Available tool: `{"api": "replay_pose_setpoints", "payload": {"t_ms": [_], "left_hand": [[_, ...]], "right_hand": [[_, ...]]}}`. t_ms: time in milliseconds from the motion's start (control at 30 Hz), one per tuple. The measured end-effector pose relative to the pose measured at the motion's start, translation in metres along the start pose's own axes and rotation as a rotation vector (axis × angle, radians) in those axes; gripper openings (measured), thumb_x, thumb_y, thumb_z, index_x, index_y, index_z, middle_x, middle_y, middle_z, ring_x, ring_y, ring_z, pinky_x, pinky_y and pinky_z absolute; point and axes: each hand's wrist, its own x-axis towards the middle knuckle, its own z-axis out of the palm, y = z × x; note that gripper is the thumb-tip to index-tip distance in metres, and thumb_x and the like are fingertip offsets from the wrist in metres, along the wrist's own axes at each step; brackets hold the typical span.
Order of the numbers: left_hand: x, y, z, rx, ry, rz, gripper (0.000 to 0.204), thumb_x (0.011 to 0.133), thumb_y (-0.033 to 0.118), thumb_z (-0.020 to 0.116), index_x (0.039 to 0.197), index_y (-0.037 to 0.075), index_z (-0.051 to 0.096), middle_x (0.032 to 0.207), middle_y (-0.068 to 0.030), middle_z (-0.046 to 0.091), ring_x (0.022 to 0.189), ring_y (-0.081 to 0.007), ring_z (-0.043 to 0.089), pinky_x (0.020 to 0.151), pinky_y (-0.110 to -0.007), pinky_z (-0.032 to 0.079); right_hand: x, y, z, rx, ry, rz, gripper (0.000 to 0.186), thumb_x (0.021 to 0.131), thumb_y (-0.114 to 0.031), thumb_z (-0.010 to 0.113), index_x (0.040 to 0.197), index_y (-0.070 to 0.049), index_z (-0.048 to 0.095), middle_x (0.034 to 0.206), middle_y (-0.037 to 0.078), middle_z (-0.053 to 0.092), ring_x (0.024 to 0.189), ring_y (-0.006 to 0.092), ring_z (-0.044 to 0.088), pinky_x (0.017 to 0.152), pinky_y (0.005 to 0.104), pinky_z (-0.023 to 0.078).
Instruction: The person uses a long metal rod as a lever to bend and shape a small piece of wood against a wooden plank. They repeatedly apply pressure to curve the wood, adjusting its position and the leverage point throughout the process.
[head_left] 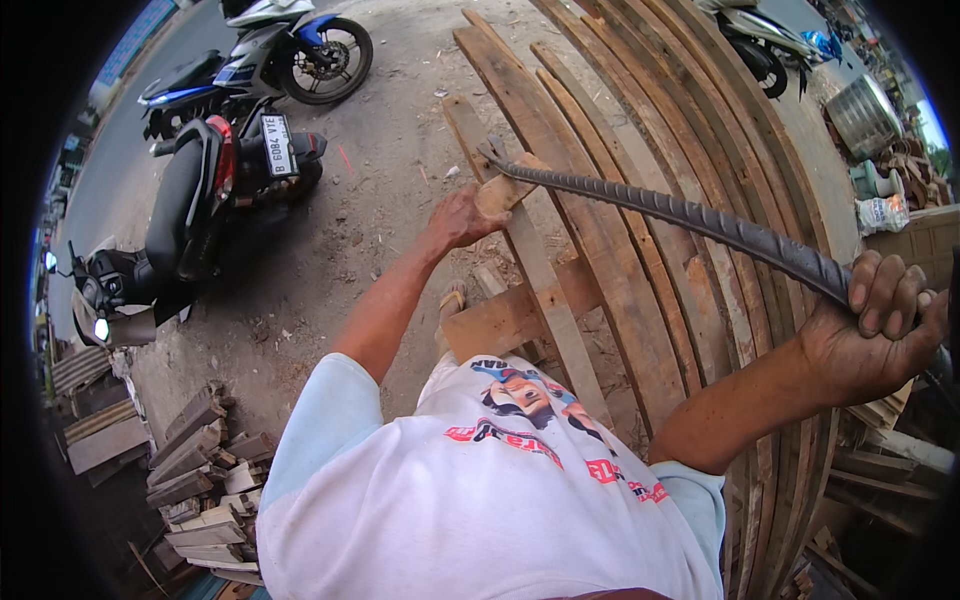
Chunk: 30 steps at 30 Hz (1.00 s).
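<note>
My right hand [868,335] is wrapped around the thick end of a ribbed steel pry bar [690,212]. The bar slants across the planks toward the left, and its forked, bent tip lies by a small wood block [503,192]. The fingers of my left hand [466,217] grip this block on top of a narrow plank [548,290]. The bar passes over the block's upper edge; whether they touch is hard to tell. Beneath the narrow plank, a wider board [510,318] runs crosswise. My left fingertips are partly hidden by the block.
Long wooden planks [640,330] lie side by side from the middle to the right. Short wood offcuts [205,480] are piled at lower left. Two parked motorcycles, one black [190,200] and one blue and grey [270,65], stand on the left. A metal drum [865,115] is at far right.
</note>
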Motion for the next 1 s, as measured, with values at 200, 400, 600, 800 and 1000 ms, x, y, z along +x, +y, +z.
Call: {"api": "replay_pose_setpoints", "payload": {"t_ms": [200, 400, 600, 800, 1000], "left_hand": [[-0.003, 0.031, -0.009, 0.124, -0.009, -0.026, 0.078, 0.073, 0.059, 0.078, 0.115, -0.005, 0.061, 0.108, -0.0266, 0.068, 0.103, -0.0406, 0.066, 0.089, -0.049, 0.052], [-0.01, 0.026, -0.008, 0.04, -0.034, -0.007, 0.076, 0.072, 0.058, 0.077, 0.115, -0.003, 0.062, 0.111, -0.0259, 0.067, 0.106, -0.0422, 0.065, 0.09, -0.051, 0.051], [-0.015, 0.036, -0.021, -0.024, 0.002, 0.009, 0.068, 0.073, 0.052, 0.076, 0.113, 0.0, 0.062, 0.109, -0.0264, 0.068, 0.105, -0.0428, 0.066, 0.089, -0.049, 0.052], [-0.013, 0.035, -0.017, 0.005, 0.017, 0.013, 0.072, 0.073, 0.055, 0.077, 0.113, -0.003, 0.062, 0.105, -0.0275, 0.069, 0.103, -0.0426, 0.067, 0.088, -0.05, 0.053], [-0.016, 0.033, -0.016, 0.007, 0.044, 0.037, 0.076, 0.073, 0.057, 0.076, 0.113, -0.005, 0.061, 0.105, -0.0291, 0.069, 0.101, -0.0439, 0.068, 0.088, -0.051, 0.053]], "right_hand": [[-0.054, -0.023, -0.045, -0.08, 0.004, -0.116, 0.035, 0.106, -0.028, 0.047, 0.076, -0.014, 0.034, 0.054, -0.006, 0.025, 0.037, 0.002, 0.027, 0.037, 0.0171, 0.039], [-0.037, -0.014, -0.045, 0.103, -0.101, -0.112, 0.039, 0.102, -0.04, 0.053, 0.08, -0.01, 0.042, 0.051, -0.006, 0.029, 0.035, 0.0048, 0.03, 0.034, 0.0186, 0.037], [-0.008, -0.01, -0.064, 0.436, -0.54, 0.079, 0.04, 0.101, -0.043, 0.055, 0.081, -0.011, 0.041, 0.051, -0.002, 0.039, 0.038, 0.0056, 0.038, 0.039, 0.0211, 0.039], [-0.024, -0.012, -0.055, 0.323, -0.317, -0.007, 0.033, 0.106, -0.036, 0.049, 0.087, -0.01, 0.042, 0.051, -0.003, 0.037, 0.036, 0.0062, 0.033, 0.039, 0.0217, 0.038], [-0.029, -0.011, -0.055, 0.279, -0.308, -0.025, 0.03, 0.107, -0.034, 0.048, 0.088, -0.011, 0.041, 0.053, -0.004, 0.034, 0.037, 0.0048, 0.03, 0.038, 0.0191, 0.036]]}}
